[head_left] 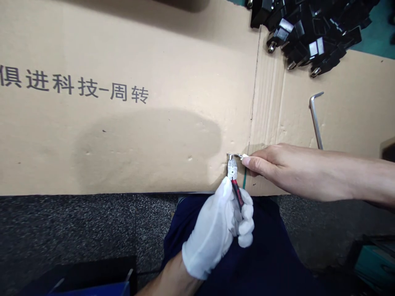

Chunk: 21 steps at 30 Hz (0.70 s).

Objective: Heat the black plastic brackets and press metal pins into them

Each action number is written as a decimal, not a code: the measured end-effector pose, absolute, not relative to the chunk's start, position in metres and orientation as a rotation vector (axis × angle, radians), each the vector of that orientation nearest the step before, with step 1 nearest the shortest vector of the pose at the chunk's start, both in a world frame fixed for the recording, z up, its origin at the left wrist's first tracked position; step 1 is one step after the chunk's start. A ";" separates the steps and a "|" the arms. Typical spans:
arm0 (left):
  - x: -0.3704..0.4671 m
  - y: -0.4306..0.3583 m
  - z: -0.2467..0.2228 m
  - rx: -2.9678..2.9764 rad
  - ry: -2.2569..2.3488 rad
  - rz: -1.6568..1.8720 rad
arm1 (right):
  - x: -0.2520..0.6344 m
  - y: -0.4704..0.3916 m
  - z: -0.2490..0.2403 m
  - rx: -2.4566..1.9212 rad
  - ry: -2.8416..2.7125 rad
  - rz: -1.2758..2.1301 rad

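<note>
My left hand [217, 222], in a white glove, is wrapped round a pair of pliers [236, 191] with red and black handles. The jaws point away from me and are closed on a small shiny metal fitting [230, 156]. From the right comes my bare right hand [267, 163], thumb and fingers pinched on a thin bent metal tool [238, 156] with a white part at my fingertips. The tool's far tip meets the fitting or lies right beside it; I cannot tell which. My fingers hide the rest of it.
Brown cardboard [173, 135] with printed characters covers the work surface, its near edge just in front of my lap. An L-shaped hex key [315, 121] lies beyond my right forearm. Several black parts with metal ends [311, 37] are piled at the far right.
</note>
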State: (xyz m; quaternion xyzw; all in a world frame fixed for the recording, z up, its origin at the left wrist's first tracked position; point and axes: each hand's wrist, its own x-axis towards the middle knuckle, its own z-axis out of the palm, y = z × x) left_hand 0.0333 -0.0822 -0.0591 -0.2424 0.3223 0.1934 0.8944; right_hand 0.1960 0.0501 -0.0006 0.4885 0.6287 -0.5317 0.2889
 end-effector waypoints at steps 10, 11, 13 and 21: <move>0.033 -0.092 -0.065 -0.496 0.539 0.491 | 0.196 0.052 0.001 1.274 1.664 -1.394; 0.034 -0.093 -0.066 -0.502 0.533 0.507 | 0.195 0.052 0.001 1.271 1.661 -1.380; 0.034 -0.094 -0.067 -0.527 0.514 0.522 | 0.194 0.053 0.002 1.258 1.656 -1.354; 0.030 -0.096 -0.077 -0.529 0.372 0.497 | 0.193 0.056 -0.002 1.223 1.705 -1.242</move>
